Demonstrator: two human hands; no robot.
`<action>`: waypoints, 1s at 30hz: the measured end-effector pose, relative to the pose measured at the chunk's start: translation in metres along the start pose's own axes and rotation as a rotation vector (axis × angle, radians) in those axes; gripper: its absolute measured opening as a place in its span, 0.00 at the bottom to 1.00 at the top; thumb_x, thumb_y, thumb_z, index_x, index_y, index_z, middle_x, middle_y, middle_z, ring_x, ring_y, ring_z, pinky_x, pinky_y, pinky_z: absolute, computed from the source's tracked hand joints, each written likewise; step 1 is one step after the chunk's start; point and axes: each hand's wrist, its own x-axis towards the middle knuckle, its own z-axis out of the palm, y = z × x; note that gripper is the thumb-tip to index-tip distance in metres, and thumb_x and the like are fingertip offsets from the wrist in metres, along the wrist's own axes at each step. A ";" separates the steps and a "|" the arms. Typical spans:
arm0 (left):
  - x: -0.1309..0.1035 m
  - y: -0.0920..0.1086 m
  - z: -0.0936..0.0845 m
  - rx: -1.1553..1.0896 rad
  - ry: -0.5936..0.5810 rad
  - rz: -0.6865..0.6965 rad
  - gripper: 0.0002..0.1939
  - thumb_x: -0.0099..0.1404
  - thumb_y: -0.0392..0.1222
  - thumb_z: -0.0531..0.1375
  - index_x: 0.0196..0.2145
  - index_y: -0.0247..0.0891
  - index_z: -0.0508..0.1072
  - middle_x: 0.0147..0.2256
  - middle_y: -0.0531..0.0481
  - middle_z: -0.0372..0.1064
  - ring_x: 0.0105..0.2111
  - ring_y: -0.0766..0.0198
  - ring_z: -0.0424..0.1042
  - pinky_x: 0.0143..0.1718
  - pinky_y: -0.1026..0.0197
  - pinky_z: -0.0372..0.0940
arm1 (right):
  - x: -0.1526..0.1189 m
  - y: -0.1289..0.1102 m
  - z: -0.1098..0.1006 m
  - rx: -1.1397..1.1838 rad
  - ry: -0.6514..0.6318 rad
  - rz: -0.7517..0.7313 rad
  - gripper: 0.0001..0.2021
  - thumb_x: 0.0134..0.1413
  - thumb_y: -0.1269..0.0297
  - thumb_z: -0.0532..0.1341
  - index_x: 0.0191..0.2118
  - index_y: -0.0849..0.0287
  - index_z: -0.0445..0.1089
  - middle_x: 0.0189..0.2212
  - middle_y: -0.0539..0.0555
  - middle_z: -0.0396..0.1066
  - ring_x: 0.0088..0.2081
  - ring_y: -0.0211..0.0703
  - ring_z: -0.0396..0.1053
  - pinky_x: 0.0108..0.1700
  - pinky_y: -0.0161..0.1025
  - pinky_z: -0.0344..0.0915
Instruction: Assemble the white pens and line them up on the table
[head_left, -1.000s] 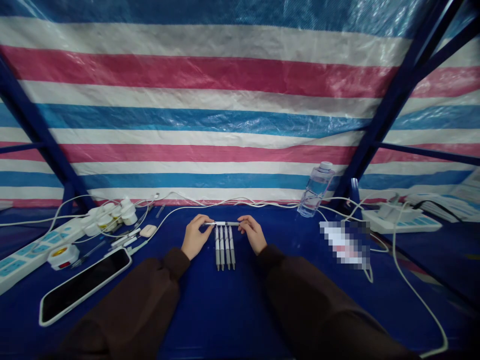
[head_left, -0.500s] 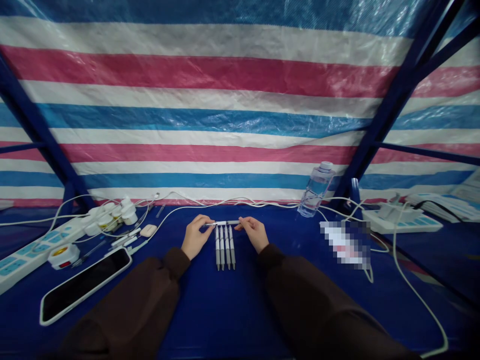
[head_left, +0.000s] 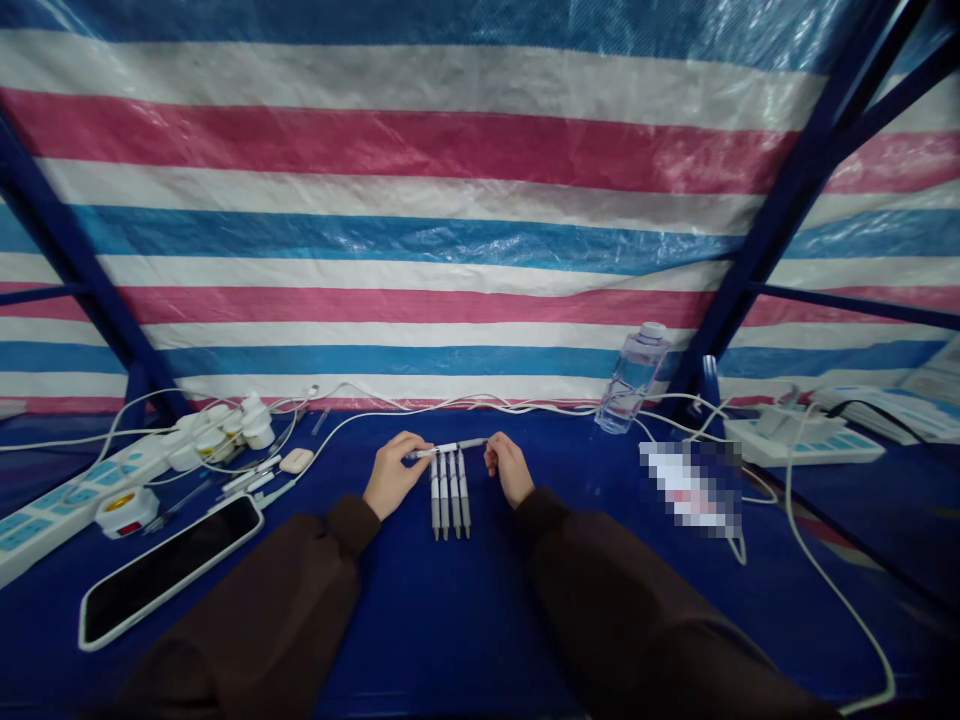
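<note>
Several white-and-grey pens (head_left: pixel 450 495) lie side by side on the blue table, their grey ends toward me. Across their far ends runs another white-and-grey pen (head_left: pixel 450 448), slightly tilted, its right end a little farther from me. My left hand (head_left: pixel 395 473) pinches this crosswise pen near its left end. Close to the pen's right tip is my right hand (head_left: pixel 510 468), its fingers curled; whether it touches the tip is hard to tell.
A phone (head_left: pixel 172 570), a power strip (head_left: pixel 82 490) with plugs and a white case (head_left: pixel 297 461) lie left. A water bottle (head_left: pixel 632 380), another power strip (head_left: pixel 810 442) and a blurred item (head_left: pixel 690 490) are right. Cables run along the back.
My right fingers have come off the crosswise pen's right end and curled. The pen has tilted slightly, its right end farther away. My left hand still holds it.
</note>
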 end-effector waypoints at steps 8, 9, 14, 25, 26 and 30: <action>0.001 0.000 -0.001 -0.036 -0.007 -0.022 0.03 0.58 0.38 0.60 0.30 0.38 0.74 0.32 0.49 0.70 0.33 0.64 0.70 0.36 0.62 0.65 | 0.000 -0.006 0.002 0.141 -0.133 0.089 0.15 0.47 0.56 0.53 0.18 0.57 0.50 0.14 0.42 0.47 0.15 0.29 0.45 0.18 0.31 0.41; 0.001 0.000 -0.001 -0.035 -0.002 -0.023 0.03 0.57 0.38 0.60 0.30 0.38 0.74 0.32 0.49 0.70 0.33 0.64 0.70 0.36 0.63 0.65 | 0.001 -0.007 0.002 0.167 -0.147 0.103 0.16 0.46 0.56 0.54 0.18 0.57 0.48 0.13 0.42 0.46 0.15 0.28 0.44 0.18 0.31 0.40; 0.001 -0.002 -0.003 -0.039 -0.008 0.003 0.05 0.59 0.40 0.59 0.30 0.38 0.74 0.32 0.49 0.70 0.33 0.64 0.70 0.36 0.62 0.65 | 0.002 -0.007 0.003 0.225 -0.163 0.192 0.22 0.42 0.52 0.59 0.15 0.55 0.44 0.11 0.40 0.40 0.14 0.26 0.39 0.16 0.31 0.36; 0.001 0.000 -0.002 -0.060 -0.022 -0.019 0.05 0.57 0.40 0.61 0.30 0.38 0.76 0.32 0.48 0.71 0.33 0.63 0.71 0.36 0.61 0.66 | -0.001 -0.004 0.002 0.008 -0.120 0.085 0.22 0.49 0.45 0.53 0.18 0.57 0.53 0.09 0.44 0.51 0.12 0.30 0.48 0.14 0.31 0.43; 0.002 0.000 -0.002 -0.058 -0.019 -0.028 0.05 0.57 0.40 0.61 0.30 0.38 0.76 0.32 0.48 0.71 0.33 0.63 0.71 0.36 0.62 0.66 | -0.002 -0.005 0.002 0.024 -0.140 0.089 0.19 0.49 0.47 0.53 0.20 0.57 0.55 0.11 0.43 0.53 0.12 0.30 0.49 0.14 0.31 0.43; 0.002 0.001 -0.001 -0.050 -0.002 -0.052 0.04 0.56 0.40 0.62 0.30 0.38 0.76 0.31 0.49 0.72 0.32 0.63 0.71 0.36 0.62 0.65 | -0.003 -0.007 0.003 0.094 -0.193 0.090 0.13 0.48 0.53 0.54 0.25 0.56 0.54 0.15 0.41 0.53 0.13 0.29 0.47 0.14 0.29 0.42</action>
